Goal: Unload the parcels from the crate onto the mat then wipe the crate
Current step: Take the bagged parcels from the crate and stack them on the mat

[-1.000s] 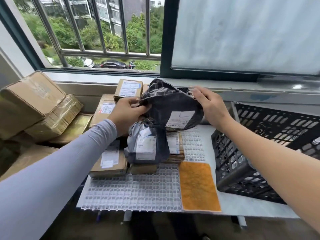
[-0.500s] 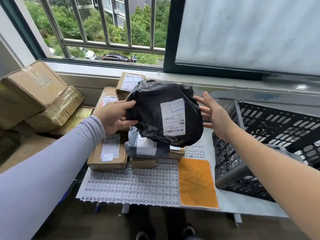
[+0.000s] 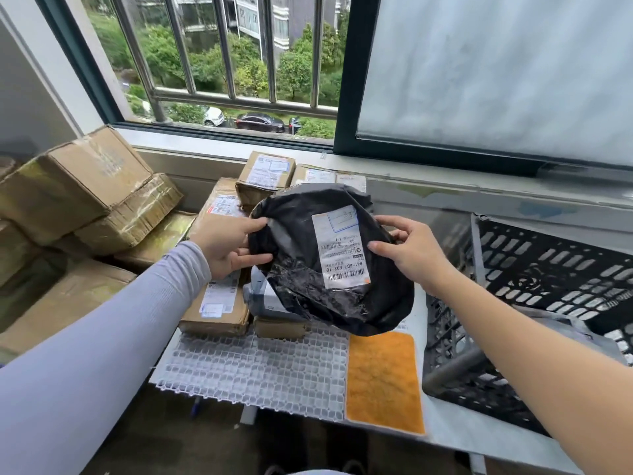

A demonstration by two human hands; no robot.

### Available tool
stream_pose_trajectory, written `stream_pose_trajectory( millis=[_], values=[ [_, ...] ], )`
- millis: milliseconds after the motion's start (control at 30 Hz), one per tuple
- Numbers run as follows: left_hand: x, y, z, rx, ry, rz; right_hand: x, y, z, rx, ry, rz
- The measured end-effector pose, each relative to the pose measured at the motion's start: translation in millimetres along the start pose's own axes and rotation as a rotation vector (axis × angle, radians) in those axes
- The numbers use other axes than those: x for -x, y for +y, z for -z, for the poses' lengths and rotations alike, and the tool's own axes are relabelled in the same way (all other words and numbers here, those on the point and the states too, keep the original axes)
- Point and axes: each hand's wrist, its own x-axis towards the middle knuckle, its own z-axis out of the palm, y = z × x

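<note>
I hold a black plastic parcel bag [image 3: 301, 262] with a white label facing me, above the stacked parcels. My left hand [image 3: 227, 246] grips its left edge, thumb on top. My right hand [image 3: 409, 250] pinches its right edge. Under the bag lie a grey mailer [image 3: 263, 294] and cardboard boxes [image 3: 215, 303] on the white grid mat [image 3: 257, 368]. The black crate [image 3: 534, 289] stands to the right, with a grey parcel [image 3: 561, 329] partly visible inside.
An orange cloth [image 3: 383, 378] lies on the mat's right end, beside the crate. Large cardboard boxes [image 3: 78, 190] are piled at the left. More small boxes [image 3: 267, 169] stand by the window sill. The table's front edge is near me.
The bag has been turned so its label faces me. My right hand, open beside it half a second ago, now pinches the bag's right edge.
</note>
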Motion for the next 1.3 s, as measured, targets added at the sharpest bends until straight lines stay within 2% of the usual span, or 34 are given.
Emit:
stream_pose_trajectory(
  millis=[167,333,567,700,867,1067,1200,1300],
  values=[
    [-5.7,-19.8,8.4,0.019,0.034,-0.021,1.2,15.2,-8.2,-0.097,-0.005,-0.065],
    [-8.9,-36.7,14.4,0.033,0.082,-0.033,0.4,19.5,-20.6,-0.084,-0.041,-0.077],
    [0.3,-46.3,22.3,-0.126,-0.019,0.072,-22.8,6.9,-27.3,0.249,-0.145,0.058],
    [2.4,-50.0,29.3,-0.084,0.0,0.081,-31.8,-10.8,-31.5,0.405,-0.201,0.114],
    [0.7,-48.8,27.5,0.09,-0.014,0.005,-33.5,-21.0,-33.6,0.441,-0.07,0.177],
    [0.9,-43.0,19.1,0.203,-0.106,-0.023,-32.4,-18.1,-21.6,0.374,0.111,0.096],
    [-1.9,-38.8,17.3,0.275,-0.131,-0.053,-31.1,-4.4,-8.9,0.187,0.25,-0.034],
    [-5.2,-36.9,15.3,0.368,-0.131,-0.078,-24.4,4.6,-7.2,-0.111,0.321,-0.257]
  ],
)
